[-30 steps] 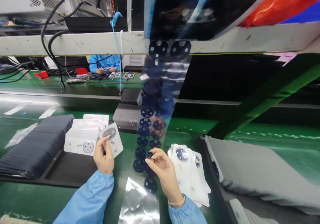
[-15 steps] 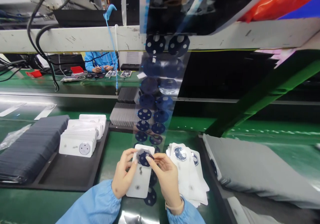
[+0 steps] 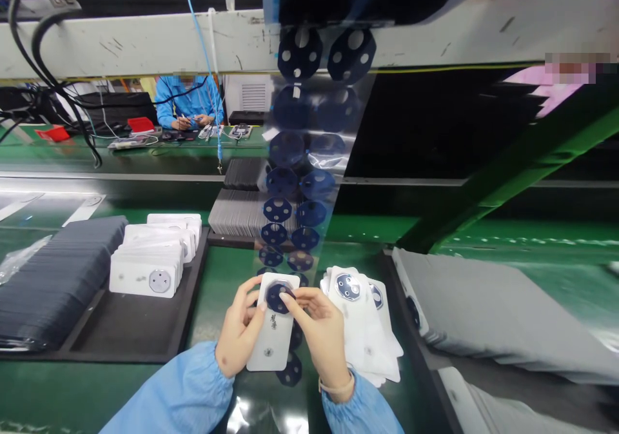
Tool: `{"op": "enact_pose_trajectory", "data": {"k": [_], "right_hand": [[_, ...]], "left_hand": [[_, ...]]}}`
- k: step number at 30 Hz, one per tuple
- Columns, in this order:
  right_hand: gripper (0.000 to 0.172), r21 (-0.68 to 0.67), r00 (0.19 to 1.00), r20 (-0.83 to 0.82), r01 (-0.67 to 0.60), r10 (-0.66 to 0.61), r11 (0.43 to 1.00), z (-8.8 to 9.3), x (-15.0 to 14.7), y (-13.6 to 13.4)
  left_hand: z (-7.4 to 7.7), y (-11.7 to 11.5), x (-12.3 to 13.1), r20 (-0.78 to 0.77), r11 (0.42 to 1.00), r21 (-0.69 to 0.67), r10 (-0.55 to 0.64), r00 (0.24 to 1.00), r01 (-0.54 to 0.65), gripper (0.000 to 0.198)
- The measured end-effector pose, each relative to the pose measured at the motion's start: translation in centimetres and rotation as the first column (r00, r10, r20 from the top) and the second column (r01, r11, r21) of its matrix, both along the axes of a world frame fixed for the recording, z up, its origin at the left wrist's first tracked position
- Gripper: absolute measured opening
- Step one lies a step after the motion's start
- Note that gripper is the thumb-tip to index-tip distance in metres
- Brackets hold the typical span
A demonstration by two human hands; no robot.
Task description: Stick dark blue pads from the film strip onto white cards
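My left hand (image 3: 236,334) grips a white phone back cover (image 3: 271,340) by its left edge, held flat over the green bench. My right hand (image 3: 322,331) presses a dark round lens sticker (image 3: 276,295) onto the cover's camera ring with its fingertips. A clear film strip (image 3: 297,182) carrying several dark round stickers hangs from above down to my hands. Right of my hands lies a fanned pile of white covers with stickers fitted (image 3: 360,321).
A black tray (image 3: 130,337) at left holds stacked white covers (image 3: 155,260) and a row of dark parts (image 3: 53,279). Grey foam sheets (image 3: 488,318) lie at right. More stacked parts (image 3: 242,211) sit behind. Across the line a person in blue (image 3: 188,102) works.
My left hand brought a white cover from the left tray to the centre, and my right hand took a sticker off the strip and set it on the cover's camera ring.
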State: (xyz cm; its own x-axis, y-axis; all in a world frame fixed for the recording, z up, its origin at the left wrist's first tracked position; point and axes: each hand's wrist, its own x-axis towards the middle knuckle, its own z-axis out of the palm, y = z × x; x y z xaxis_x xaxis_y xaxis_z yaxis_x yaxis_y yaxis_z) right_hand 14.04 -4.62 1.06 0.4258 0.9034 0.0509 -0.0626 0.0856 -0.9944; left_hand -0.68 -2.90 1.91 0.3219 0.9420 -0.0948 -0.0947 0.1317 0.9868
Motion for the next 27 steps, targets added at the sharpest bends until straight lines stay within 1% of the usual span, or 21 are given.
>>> {"op": "enact_pose_trajectory", "data": {"k": [4,10,18,23,27], "right_hand": [[0.024,-0.010,1.000,-0.012,-0.003,0.003,1.000,-0.02,-0.13,0.01],[0.022,-0.056,0.999,-0.051,0.003,-0.006,0.998,0.06,-0.28,0.01],[0.022,-0.060,0.998,-0.069,-0.001,-0.004,0.998,-0.19,-0.21,-0.04],[0.023,-0.062,0.998,-0.064,0.008,-0.012,0.998,-0.36,-0.24,-0.05],[0.024,-0.059,0.998,-0.055,0.012,-0.015,0.998,-0.11,-0.33,-0.02]], "left_hand": [[-0.02,-0.08,-0.06,-0.016,1.000,-0.001,0.000,1.000,0.000,0.049],[-0.52,-0.07,-0.06,-0.003,1.000,0.023,-0.014,1.000,0.014,0.048],[0.12,-0.22,0.02,-0.018,0.999,0.029,-0.017,1.000,0.017,0.046],[0.02,-0.24,0.14,-0.027,0.999,0.039,-0.011,1.000,0.012,0.046],[0.09,-0.38,0.13,-0.039,0.999,0.044,-0.001,0.999,0.003,0.045]]}}
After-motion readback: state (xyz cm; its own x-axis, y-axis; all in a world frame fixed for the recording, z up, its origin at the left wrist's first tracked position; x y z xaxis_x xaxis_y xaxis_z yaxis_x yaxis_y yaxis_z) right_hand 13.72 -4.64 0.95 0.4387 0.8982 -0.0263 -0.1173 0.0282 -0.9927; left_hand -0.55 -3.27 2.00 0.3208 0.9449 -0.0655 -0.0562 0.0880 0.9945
